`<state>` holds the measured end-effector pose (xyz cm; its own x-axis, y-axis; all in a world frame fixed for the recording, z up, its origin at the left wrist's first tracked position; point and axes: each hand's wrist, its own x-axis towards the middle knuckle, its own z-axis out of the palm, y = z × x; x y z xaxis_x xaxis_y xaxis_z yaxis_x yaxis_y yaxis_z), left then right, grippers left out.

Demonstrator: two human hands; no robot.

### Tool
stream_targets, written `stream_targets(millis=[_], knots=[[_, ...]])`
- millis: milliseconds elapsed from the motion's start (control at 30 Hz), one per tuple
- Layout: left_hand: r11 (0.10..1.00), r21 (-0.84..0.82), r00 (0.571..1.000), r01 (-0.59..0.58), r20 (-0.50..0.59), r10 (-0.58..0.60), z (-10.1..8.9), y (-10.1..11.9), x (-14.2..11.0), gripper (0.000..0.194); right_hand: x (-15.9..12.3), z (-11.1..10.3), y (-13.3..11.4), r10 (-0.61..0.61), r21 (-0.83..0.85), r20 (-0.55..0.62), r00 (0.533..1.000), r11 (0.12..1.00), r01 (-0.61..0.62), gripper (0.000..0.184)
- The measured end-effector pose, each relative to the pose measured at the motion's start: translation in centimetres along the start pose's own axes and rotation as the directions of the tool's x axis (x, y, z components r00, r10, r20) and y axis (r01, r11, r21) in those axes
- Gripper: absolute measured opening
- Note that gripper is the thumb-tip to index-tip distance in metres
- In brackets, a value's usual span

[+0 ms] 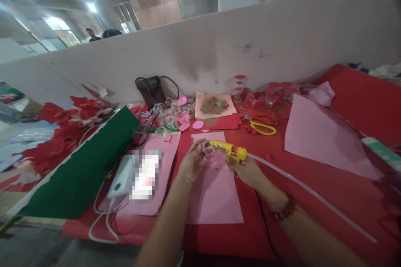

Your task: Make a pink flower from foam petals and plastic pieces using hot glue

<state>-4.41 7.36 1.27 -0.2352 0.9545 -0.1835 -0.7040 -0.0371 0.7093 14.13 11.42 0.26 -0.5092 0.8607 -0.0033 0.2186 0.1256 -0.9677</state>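
My right hand (246,169) grips a yellow hot glue gun (228,149), with a long clear glue stick (300,183) trailing from its back end toward the lower right. The gun's nozzle points left, at a small clear plastic cup (207,148) that the fingers of my left hand (192,160) hold. Under both hands lies a pink sheet (214,200). Pink round pieces (212,157) show just below the cup, partly hidden by the hands. Whether the nozzle touches the cup, I cannot tell.
Clear cups (171,122) and pink discs (197,124) lie behind my hands. Yellow-handled scissors (263,128) rest at the back right. A phone (145,175), a white power bank (120,179) and a green board (84,171) are on the left. Red-topped cups (275,91) stand by the wall.
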Motion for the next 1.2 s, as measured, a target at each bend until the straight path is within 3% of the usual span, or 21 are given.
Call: stream_targets(millis=[900, 1200], knots=[[1.000, -0.004, 0.999, -0.011, 0.045, 0.011, -0.7, -0.3, 0.4, 0.025, -0.3, -0.2, -1.2, -0.003, -0.029, 0.022, 1.000, 1.000, 0.004, 0.054], [1.000, -0.012, 1.000, -0.005, 0.010, 0.005, -0.3, -0.1, 0.2, 0.022, -0.2, -0.2, -0.9, 0.002, -0.019, 0.006, 1.000, 1.000, -0.002, 0.053]])
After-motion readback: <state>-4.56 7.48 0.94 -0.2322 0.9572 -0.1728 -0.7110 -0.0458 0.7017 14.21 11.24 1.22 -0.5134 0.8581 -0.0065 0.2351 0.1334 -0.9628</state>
